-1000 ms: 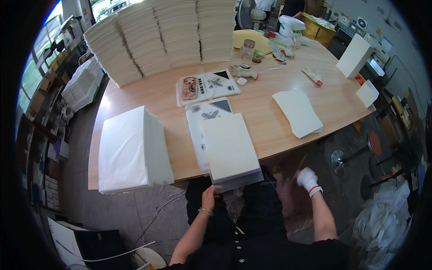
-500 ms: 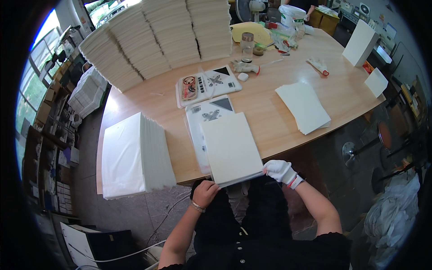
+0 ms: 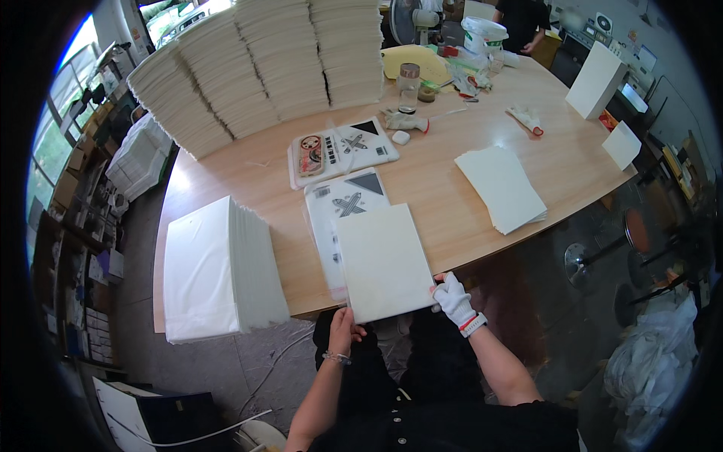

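Note:
A stack of cream paper sheets [image 3: 388, 264] juts past the table's near edge, over my lap. At its near left corner, my bare left hand [image 3: 344, 331] grips the side, with some fingers hidden underneath. My right hand [image 3: 454, 300], in a white glove that leaves some fingertips bare, pinches the near right corner. Under the stack's far left part lies a white printed plastic package [image 3: 324, 226]. Beyond it rests a similar package [image 3: 361, 154] with a patterned phone-shaped case [image 3: 311, 155] on top.
A tall block of white sheets [image 3: 199, 271] stands at the left, and large paper piles [image 3: 263, 68] rise behind. To the right lies a fanned sheet pile [image 3: 501, 188]. Farther back are a glass jar [image 3: 408, 90], work gloves [image 3: 525, 119] and a white bucket [image 3: 483, 34]. A person [image 3: 523, 22] stands beyond the table.
The stack's near edge has come toward me, and its layered edge no longer shows. My left hand has shifted from the near edge to the left side; my right hand still grips the right corner.

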Demonstrator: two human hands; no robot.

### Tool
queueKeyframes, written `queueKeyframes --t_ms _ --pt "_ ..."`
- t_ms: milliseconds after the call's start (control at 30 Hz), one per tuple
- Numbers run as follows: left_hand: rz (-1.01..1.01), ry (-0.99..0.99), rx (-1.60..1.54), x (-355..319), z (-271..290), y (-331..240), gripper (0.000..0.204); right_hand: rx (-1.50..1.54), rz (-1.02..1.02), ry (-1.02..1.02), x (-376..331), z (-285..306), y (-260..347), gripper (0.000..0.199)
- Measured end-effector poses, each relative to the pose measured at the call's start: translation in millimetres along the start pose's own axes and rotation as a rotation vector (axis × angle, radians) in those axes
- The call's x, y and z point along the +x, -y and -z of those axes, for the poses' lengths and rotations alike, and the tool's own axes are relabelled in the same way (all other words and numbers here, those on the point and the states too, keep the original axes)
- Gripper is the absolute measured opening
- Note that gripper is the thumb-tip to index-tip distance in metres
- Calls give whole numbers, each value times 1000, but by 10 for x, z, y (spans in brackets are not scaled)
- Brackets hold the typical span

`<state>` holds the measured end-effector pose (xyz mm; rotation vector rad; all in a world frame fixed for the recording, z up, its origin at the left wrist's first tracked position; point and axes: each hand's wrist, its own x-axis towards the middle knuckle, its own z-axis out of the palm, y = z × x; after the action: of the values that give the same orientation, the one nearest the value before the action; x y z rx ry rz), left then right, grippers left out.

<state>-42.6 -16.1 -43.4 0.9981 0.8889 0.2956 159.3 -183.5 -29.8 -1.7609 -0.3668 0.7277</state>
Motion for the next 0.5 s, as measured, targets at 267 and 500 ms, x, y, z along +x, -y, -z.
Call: queueKeyframes --t_ms 267,500 --pt "-444 150 755 -571 -49 -908 38 10 208 154 -380 -251 175 36" --pt "-706 -289 558 -1388 1184 -2069 42 186 597 451 -442 -1538 1608 29"
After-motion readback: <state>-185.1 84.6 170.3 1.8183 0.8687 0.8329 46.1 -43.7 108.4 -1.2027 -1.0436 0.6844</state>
